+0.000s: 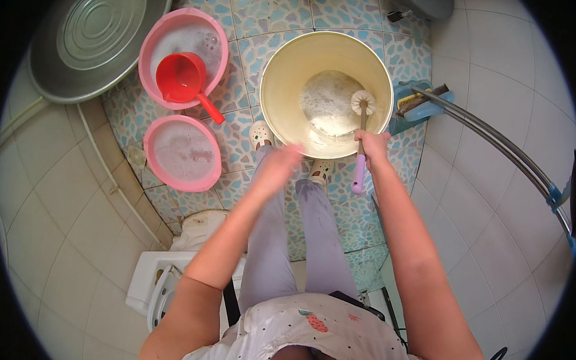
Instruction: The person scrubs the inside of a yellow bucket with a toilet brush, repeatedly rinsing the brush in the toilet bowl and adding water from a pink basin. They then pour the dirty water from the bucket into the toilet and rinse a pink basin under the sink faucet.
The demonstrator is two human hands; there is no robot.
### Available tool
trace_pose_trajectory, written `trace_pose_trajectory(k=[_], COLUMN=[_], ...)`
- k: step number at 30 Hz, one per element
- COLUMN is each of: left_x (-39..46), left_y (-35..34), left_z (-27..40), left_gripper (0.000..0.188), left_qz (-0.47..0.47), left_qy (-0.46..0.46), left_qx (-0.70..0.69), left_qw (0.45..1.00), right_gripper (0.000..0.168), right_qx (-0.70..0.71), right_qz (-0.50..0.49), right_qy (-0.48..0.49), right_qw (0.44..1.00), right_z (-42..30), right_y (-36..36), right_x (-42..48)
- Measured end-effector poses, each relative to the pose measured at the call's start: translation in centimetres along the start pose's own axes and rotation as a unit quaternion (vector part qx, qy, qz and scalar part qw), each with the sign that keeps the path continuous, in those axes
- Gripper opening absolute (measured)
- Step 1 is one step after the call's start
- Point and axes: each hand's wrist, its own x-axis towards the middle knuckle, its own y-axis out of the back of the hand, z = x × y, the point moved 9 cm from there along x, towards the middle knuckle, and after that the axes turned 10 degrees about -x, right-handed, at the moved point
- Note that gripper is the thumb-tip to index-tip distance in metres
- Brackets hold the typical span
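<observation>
A large cream-coloured bucket [286, 84] stands on the floor in front of my feet, with shallow foamy water [326, 98] at its bottom. My right hand [375, 147] is at the bucket's near right rim, closed around the metal rod of a long-handled brush [359, 170]. The brush's pale round head reaches down into the bucket, while its purple handle end sticks out toward me. My left hand [275, 169] is blurred by motion near the bucket's near left rim. Whether its fingers touch the rim, I cannot tell.
Two pink basins, an upper one [147, 61] and a lower one [148, 158], hold sudsy water at left. A red dipper [182, 78] rests in the upper one. Beyond is a large metal basin [101, 85]. Brushes [421, 103] and a curved metal rail [503, 140] are at right.
</observation>
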Motion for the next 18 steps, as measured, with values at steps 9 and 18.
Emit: trace_pose_trajectory(k=[9,18], left_x=[2.7,10.7], left_y=[-10.5,3.0], left_z=[-1.9,2.6], left_gripper=[0.039,0.027], left_qz=[-0.077,0.026], left_qy=[0.241,0.002], left_qx=[-0.355,0.662], left_qw=[0.9,0.749], right_gripper=[0.07,0.049], right_qx=[-0.232,-0.107], right_qz=[0.052,0.192], right_qy=[0.095,0.335], right_qw=[0.967,0.916], right_z=[-1.7,-7.8], right_y=[-1.5,1.3], right_x=[-1.0,0.3])
